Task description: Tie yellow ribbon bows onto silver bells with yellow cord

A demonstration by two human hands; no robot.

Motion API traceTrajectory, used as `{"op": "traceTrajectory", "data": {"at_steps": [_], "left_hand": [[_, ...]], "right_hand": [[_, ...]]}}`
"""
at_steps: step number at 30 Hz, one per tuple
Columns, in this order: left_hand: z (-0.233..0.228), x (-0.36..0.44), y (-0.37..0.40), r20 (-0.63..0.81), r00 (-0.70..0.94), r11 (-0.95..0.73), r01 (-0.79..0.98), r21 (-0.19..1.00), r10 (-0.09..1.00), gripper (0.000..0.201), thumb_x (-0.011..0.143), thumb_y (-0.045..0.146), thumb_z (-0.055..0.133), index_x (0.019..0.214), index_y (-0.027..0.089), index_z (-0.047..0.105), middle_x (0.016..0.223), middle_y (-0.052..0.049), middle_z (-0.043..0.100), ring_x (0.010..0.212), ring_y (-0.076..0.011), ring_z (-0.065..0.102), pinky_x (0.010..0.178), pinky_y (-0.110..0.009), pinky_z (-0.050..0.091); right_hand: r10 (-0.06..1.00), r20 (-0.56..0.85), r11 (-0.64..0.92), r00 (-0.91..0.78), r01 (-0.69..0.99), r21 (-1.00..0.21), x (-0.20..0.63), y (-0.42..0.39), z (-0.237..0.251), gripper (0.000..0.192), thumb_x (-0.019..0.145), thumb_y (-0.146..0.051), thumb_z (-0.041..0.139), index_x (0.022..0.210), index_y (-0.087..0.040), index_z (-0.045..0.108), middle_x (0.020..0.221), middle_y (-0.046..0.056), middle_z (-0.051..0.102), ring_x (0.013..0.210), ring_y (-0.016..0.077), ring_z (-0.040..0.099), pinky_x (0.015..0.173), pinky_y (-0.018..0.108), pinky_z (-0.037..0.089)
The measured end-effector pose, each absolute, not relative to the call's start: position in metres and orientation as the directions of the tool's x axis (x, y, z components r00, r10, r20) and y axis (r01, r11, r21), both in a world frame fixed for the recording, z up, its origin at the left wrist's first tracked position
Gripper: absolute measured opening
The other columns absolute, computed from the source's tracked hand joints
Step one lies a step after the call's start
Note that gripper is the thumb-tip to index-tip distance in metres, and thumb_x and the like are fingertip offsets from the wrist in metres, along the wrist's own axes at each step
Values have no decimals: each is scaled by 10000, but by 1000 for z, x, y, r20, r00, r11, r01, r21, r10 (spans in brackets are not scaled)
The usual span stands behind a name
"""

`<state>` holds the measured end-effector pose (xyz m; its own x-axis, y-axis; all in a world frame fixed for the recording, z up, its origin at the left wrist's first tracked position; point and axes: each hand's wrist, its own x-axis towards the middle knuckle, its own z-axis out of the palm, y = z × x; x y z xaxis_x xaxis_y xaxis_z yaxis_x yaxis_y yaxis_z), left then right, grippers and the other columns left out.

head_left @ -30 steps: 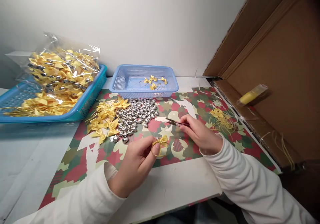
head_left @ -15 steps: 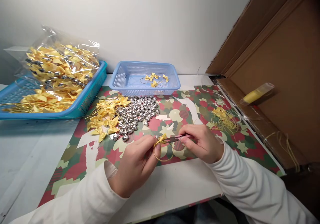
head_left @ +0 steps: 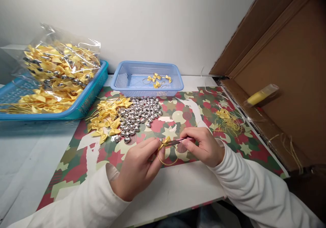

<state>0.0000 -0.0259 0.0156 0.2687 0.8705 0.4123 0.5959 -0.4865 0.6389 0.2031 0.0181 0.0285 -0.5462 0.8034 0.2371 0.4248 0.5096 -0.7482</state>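
Observation:
My left hand pinches a small yellow ribbon bow between thumb and forefinger. A silver bell shows at the bow, partly hidden by my fingertips. From the bow a thin gold cord loop hangs down over the paper's front edge. Closed around a pair of thread snips, my right hand holds them level, and their dark, narrow blades reach to the bow. Their handle is mostly covered by my fingers. Beyond my left hand lie a heap of silver bells and loose yellow bows.
A blue basket at the back holds several bows with loops. On the left, a larger blue basket carries a clear bag of bows and bells. Yellow cord scraps lie at right, beside a cardboard wall.
The snips' blades have come closer together at the bow. My right hand has shifted slightly left, and the cord loop hangs a little lower.

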Motion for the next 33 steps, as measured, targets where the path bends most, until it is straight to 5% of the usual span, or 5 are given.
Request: {"op": "traceTrajectory", "data": {"at_steps": [13,19,23,28,33], "left_hand": [[14,0,-26,403,297,-499,584,641,866,289,876,127,455,624,200,333,558,57,304,484,-85,293,468,-219,246],[15,-1,-26,310,267,-407,510,758,912,301,891,178,435,607,195,336,543,56,308,482,-84,288,462,-221,237],[16,-2,-24,158,278,-255,357,899,948,336,913,261,406,587,194,357,527,54,302,474,-87,286,445,-226,232],[17,-2,-24,83,311,-164,245,956,947,332,923,286,383,606,191,403,541,44,370,485,-91,345,457,-223,275],[18,-2,-25,255,306,-362,369,856,917,308,904,226,403,603,195,341,548,55,306,489,-86,286,460,-223,239]], "right_hand": [[832,257,488,-491,427,-762,200,16,25,188,827,-233,499,651,-177,535,544,-21,540,496,96,433,501,226,342],[884,217,406,-415,450,-795,204,22,24,186,867,-272,447,752,-176,559,568,-31,503,500,102,427,497,231,342],[933,219,358,-284,698,-620,207,34,14,130,871,-288,524,875,-181,598,740,17,635,678,155,574,602,254,399],[914,252,387,-318,871,-303,211,46,-1,135,849,-319,604,853,-192,651,820,53,657,808,225,578,705,331,403],[857,381,479,-348,810,-338,209,45,0,153,813,-270,640,947,-204,674,936,83,628,896,253,546,771,387,423]]}}
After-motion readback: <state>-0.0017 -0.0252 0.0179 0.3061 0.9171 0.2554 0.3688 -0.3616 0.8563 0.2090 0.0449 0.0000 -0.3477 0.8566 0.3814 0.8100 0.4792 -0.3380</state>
